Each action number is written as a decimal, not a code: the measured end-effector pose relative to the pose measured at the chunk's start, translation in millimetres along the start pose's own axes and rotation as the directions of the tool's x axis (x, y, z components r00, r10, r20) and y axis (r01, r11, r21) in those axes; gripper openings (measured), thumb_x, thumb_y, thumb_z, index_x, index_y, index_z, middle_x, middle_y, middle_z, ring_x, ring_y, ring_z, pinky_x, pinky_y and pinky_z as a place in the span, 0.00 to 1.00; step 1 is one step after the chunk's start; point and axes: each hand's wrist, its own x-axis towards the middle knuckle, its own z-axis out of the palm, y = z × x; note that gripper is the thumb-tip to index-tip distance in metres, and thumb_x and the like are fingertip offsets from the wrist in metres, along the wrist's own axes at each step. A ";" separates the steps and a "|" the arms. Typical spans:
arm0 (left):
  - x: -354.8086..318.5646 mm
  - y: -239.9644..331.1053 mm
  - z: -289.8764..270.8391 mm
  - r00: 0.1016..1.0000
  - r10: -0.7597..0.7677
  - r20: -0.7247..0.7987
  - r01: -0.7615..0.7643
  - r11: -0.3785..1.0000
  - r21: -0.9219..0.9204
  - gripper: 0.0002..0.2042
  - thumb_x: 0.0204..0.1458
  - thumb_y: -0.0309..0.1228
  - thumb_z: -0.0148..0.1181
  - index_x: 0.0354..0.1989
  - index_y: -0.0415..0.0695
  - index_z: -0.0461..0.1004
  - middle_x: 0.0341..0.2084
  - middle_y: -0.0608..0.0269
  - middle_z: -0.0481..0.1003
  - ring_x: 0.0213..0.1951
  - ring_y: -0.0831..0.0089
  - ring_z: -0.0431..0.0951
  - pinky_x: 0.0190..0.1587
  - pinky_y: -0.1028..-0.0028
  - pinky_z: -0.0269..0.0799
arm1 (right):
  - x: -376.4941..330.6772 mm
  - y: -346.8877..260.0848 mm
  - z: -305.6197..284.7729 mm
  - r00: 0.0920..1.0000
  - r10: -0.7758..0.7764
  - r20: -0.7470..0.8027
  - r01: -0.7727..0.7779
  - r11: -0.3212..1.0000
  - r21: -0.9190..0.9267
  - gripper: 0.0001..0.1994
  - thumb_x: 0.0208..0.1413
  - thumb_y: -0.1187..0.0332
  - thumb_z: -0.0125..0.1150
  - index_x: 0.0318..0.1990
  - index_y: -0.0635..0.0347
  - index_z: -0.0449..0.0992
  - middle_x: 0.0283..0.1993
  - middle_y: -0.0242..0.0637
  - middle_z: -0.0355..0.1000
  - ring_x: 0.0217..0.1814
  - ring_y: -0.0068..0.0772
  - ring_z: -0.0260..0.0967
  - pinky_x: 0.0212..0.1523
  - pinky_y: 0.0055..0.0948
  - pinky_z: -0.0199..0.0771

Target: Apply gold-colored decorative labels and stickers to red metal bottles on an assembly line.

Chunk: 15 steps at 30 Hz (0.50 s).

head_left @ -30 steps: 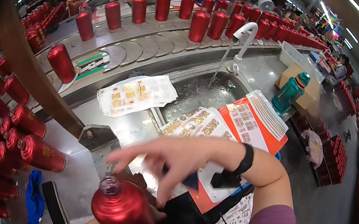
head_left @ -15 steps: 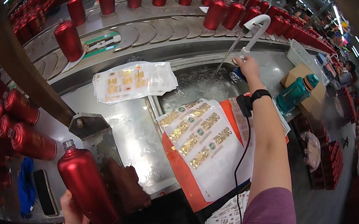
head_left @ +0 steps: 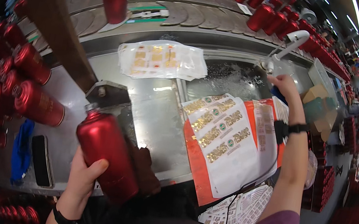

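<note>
My left hand (head_left: 85,170) is wrapped round a glossy red bottle (head_left: 107,152) with a clear neck, tilted over the counter's near edge. Its thumb lies across the bottle's side. Over the sink (head_left: 183,90), my right hand (head_left: 284,86) has its fingers drawn together beside the base of the white faucet (head_left: 297,37). A dark blue piece of cloth (head_left: 278,94) shows just under these fingers; whether they grip it is unclear. Below the right hand, a white sheet of gold decals (head_left: 237,175) lies on an orange-red board (head_left: 194,161).
Another stack of decal sheets (head_left: 162,62) lies left of the sink. Red bottles (head_left: 39,105) crowd the left counter, near a blue cloth (head_left: 22,152) and a phone (head_left: 42,160). A slanted post (head_left: 57,22) rises there. Behind runs a conveyor (head_left: 194,16) carrying red bottles.
My view has turned left and down. My right hand has drawn back from the faucet base toward me. The left hand has raised the red bottle slightly, its thumb now across it.
</note>
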 end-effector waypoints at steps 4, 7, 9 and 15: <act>8.3 4.6 2.0 1.000 0.020 -0.010 -0.019 0.997 0.079 0.35 0.51 0.37 0.70 0.65 0.42 0.60 0.52 0.60 0.72 0.53 0.71 0.73 0.57 0.68 0.69 | -75.9 -99.3 4.7 0.897 -0.284 0.340 0.174 0.932 0.318 0.15 0.58 0.58 0.66 0.33 0.65 0.82 0.24 0.31 0.76 0.27 0.18 0.71 0.31 0.22 0.69; 8.8 7.2 4.1 0.999 0.036 0.008 -0.037 0.994 0.104 0.33 0.55 0.37 0.67 0.66 0.42 0.58 0.53 0.61 0.71 0.53 0.72 0.73 0.57 0.68 0.69 | -89.2 -149.1 36.3 0.830 -0.430 0.356 0.320 0.889 0.327 0.15 0.59 0.60 0.65 0.36 0.66 0.82 0.27 0.31 0.77 0.31 0.19 0.73 0.36 0.23 0.71; 8.4 9.3 4.3 0.999 0.030 -0.009 -0.030 0.995 0.092 0.31 0.57 0.35 0.65 0.66 0.42 0.58 0.54 0.61 0.71 0.54 0.72 0.72 0.58 0.68 0.69 | -81.5 -180.0 71.3 0.803 -0.475 0.361 0.358 0.867 0.346 0.15 0.58 0.59 0.65 0.37 0.65 0.82 0.27 0.32 0.77 0.30 0.20 0.73 0.35 0.23 0.71; 11.9 16.7 6.5 0.999 -0.046 -0.017 0.047 0.997 0.058 0.30 0.58 0.30 0.64 0.67 0.41 0.57 0.55 0.59 0.70 0.56 0.72 0.72 0.60 0.68 0.68 | -33.5 -267.7 139.2 0.751 -0.654 0.092 0.611 0.741 0.278 0.15 0.50 0.55 0.68 0.40 0.54 0.85 0.38 0.41 0.81 0.41 0.41 0.79 0.44 0.36 0.77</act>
